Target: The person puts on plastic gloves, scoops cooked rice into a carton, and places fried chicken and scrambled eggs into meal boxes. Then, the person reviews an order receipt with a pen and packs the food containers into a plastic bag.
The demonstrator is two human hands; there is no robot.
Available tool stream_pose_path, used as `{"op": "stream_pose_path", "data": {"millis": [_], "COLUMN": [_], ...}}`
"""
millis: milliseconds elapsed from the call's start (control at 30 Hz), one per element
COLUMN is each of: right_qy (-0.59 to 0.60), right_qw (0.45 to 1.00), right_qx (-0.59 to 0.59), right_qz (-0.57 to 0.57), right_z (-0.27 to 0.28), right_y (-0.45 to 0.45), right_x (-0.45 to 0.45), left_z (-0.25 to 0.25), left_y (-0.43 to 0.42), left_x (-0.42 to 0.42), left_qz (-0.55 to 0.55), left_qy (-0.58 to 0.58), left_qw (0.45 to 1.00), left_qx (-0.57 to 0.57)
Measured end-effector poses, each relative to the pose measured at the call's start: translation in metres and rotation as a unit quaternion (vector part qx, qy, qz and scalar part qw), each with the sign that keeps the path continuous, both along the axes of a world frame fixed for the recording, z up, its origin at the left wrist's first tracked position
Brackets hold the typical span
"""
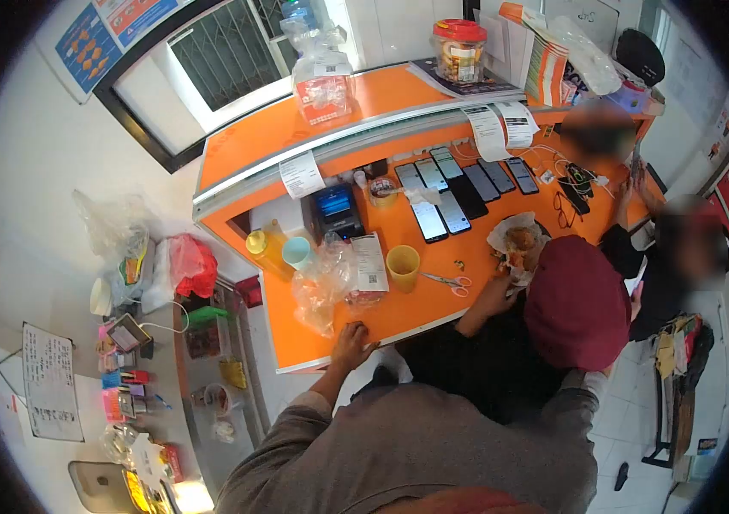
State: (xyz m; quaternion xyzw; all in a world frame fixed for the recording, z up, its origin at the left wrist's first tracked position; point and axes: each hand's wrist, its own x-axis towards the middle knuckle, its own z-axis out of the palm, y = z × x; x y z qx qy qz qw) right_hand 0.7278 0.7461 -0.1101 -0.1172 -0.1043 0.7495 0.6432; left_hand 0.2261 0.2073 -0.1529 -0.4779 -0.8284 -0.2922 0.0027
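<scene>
My left hand [353,345] rests on the front edge of the orange counter [304,347], fingers apart and holding nothing. Nearest to it are a clear plastic bag [321,291] and a receipt [369,263] on a package. My right arm reaches past a co-worker in a maroon cap [574,300]; its hand is hidden. The co-worker's hand [491,298] is at a paper wrapper with food [520,244]. Scissors [450,282] and a yellow cup [403,267] are on the counter between that hand and mine.
Several phones [422,206] lie in rows near a card terminal [337,212]. A yellow bottle [268,253] and a light blue cup [297,252] stand left. Another person [672,257] is at the right. A lidded jar [459,53] stands on the upper shelf.
</scene>
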Motion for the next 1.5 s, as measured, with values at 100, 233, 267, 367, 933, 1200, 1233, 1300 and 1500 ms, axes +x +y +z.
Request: {"op": "stream_pose_path", "data": {"millis": [100, 233, 267, 367, 933, 1200, 1233, 1300, 1500], "right_qy": [-0.003, -0.009, -0.011, -0.003, 0.062, -0.023, -0.064, -0.081, -0.231], "right_qw": [1.000, 0.999, 0.999, 0.999, 0.960, 0.996, 0.991, 0.993, 0.854], "right_qx": [0.001, 0.003, 0.006, 0.011, 0.171, 0.072, 0.010, 0.053, -0.100], "right_qz": [0.017, 0.032, 0.039, 0.049, 0.212, -0.049, -0.121, -0.066, -0.455], "right_z": [0.003, 0.011, 0.010, 0.012, 0.038, 0.074, 0.093, 0.064, 0.126], "right_y": [0.010, 0.019, 0.020, 0.026, 0.073, 0.027, -0.008, -0.026, -0.165], "right_x": [-0.005, -0.011, -0.010, -0.017, -0.089, -0.057, -0.065, -0.027, -0.085], "left_z": [0.010, 0.009, 0.006, 0.003, 0.001, -0.010, -0.009, -0.004, -0.004], "left_y": [0.002, 0.004, 0.004, 0.003, 0.003, 0.000, 0.000, 0.002, 0.002], "left_x": [0.002, 0.003, 0.002, 0.002, 0.001, -0.003, -0.003, -0.003, -0.003], "left_qz": [0.009, 0.026, 0.023, 0.036, 0.020, 0.041, 0.041, 0.038, 0.025], "left_qy": [-0.007, 0.025, 0.020, 0.018, 0.010, -0.028, -0.036, -0.049, -0.017], "left_qw": [1.000, 0.999, 1.000, 0.999, 0.999, 0.998, 0.997, 0.997, 0.999], "left_qx": [0.005, 0.010, 0.005, 0.008, 0.032, 0.047, 0.046, 0.045, 0.036]}}
